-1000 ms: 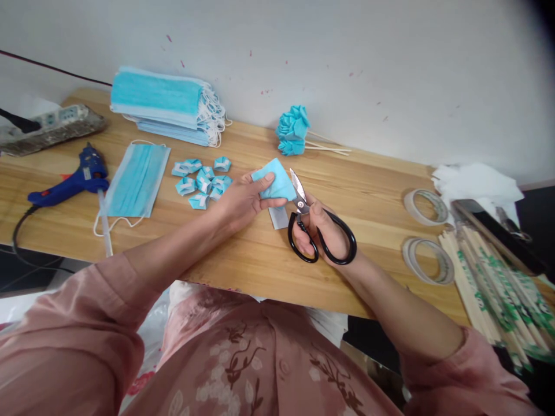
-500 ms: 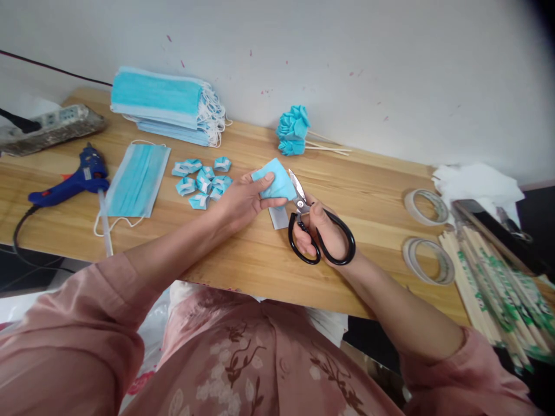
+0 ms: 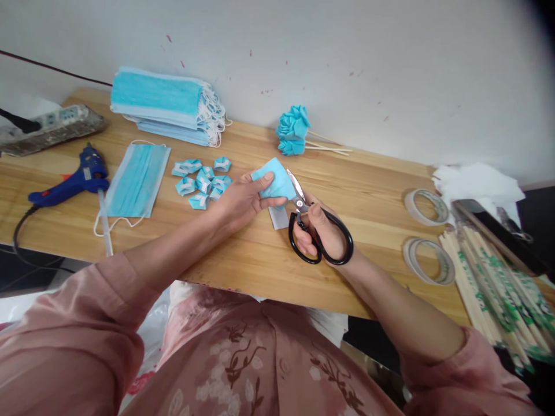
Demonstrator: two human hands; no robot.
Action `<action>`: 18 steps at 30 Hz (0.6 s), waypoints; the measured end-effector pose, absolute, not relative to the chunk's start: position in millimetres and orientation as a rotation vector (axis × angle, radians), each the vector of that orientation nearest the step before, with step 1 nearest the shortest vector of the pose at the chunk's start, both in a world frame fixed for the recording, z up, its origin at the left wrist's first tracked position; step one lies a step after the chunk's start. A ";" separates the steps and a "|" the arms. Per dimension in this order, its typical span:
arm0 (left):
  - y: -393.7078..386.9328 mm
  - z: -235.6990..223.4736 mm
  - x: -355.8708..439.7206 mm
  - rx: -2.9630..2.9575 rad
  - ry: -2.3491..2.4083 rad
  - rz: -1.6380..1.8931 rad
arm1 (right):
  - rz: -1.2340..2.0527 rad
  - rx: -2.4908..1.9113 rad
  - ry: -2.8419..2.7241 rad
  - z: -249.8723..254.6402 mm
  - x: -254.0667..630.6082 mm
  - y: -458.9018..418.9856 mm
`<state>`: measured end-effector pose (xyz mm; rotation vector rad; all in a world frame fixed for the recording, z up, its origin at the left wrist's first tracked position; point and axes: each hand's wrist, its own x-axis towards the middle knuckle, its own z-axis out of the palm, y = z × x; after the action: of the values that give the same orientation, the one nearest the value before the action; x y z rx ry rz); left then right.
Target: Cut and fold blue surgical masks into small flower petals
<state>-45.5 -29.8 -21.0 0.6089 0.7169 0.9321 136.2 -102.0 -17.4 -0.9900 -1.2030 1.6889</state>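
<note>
The left hand [image 3: 243,199] pinched the blue fabric piece [image 3: 282,186] — likely light, limp, best held by its left edge — just left of the scissors [image 3: 299,204] clasped in the right hand [image 3: 324,226].

The blue piece [image 3: 277,179] is covering part of the left hand [image 3: 243,199] and one blade of the scissors [image 3: 300,203]. The left hand's fingers are hiding the upper end of a grey strip [image 3: 278,219]. The frame's left edge is cropping the power strip [image 3: 65,128]; green print on the wrapped sticks [image 3: 494,289] is blurring beyond reading.
</note>
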 end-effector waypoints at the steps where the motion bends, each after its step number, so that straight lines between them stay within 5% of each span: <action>1: -29.7 -20.9 -45.5 0.606 0.719 0.934 | 1.686 -0.997 -1.201 -17.5 136.2 -102.1; 18: -27.6 -25.7 -46.8 0.642 0.677 0.951 | 1.646 -0.987 -1.213 -19.3 134.1 -102.8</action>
<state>-46.8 -27.6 -25.7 0.6424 0.6773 0.9513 134.1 -102.8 -19.3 -0.9874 -1.2133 1.6455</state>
